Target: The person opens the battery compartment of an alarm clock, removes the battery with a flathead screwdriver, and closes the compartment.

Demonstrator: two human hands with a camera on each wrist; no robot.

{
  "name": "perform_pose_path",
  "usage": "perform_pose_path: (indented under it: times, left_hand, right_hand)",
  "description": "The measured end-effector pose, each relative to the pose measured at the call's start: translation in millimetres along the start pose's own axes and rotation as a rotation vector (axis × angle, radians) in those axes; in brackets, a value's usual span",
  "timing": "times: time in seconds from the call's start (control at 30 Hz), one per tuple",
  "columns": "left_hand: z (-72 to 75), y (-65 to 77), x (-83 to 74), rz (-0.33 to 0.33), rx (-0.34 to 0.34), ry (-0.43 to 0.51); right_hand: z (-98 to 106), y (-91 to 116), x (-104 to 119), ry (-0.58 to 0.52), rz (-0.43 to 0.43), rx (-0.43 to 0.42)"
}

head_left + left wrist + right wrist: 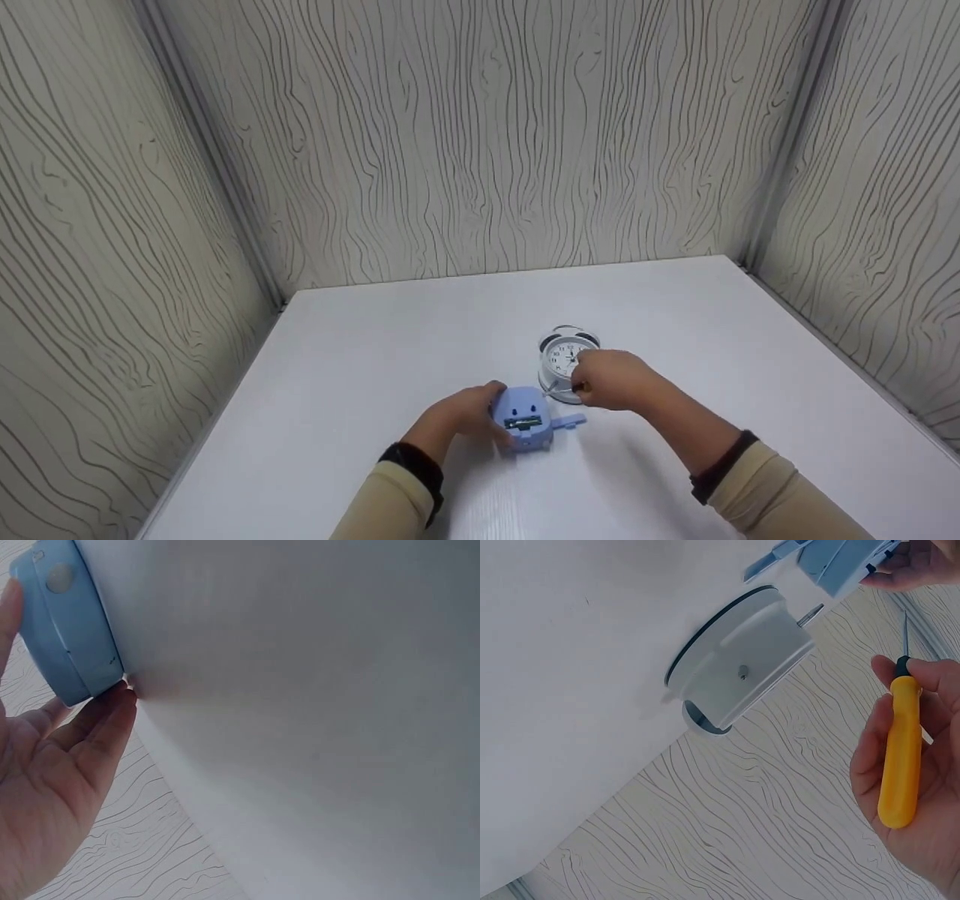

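Observation:
My left hand grips a light-blue plastic device by its side, thumb and fingers at its edges. The device's upper face has two small dark holes and an open slot with a dark green bar inside. From its right side sticks out a narrow blue flap. In the left wrist view, fingertips touch the device's lower edge, right at the tabletop. My right hand holds a screwdriver with a yellow handle, its thin metal tip pointing toward the device and apart from it.
Just behind and under my right hand, a white twin-bell alarm clock lies face up on the white table. One metal leg of it shows in the right wrist view. Wood-grain panels enclose the table at the back and sides.

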State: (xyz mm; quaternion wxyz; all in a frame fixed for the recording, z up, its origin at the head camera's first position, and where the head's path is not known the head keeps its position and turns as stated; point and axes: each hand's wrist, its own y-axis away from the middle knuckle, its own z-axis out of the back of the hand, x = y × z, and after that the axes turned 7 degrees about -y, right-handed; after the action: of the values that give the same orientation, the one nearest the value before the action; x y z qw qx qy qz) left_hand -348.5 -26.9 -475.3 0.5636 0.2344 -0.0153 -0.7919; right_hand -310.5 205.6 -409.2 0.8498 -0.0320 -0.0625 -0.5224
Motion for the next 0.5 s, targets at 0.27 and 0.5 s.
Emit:
perform_pose_path:
  times: [0.27, 0.5]
  left_hand:
    - [-0.1, 1.0, -0.5, -0.010, -0.008, 0.003]
    - [-0.9, 0.2, -0.5, 0.001, -0.008, 0.008]
  right_hand:
    - [3, -3, 13, 0.111, 0.059, 0.028]
    - [4, -12, 27, 0.179, -0.014, 0.110]
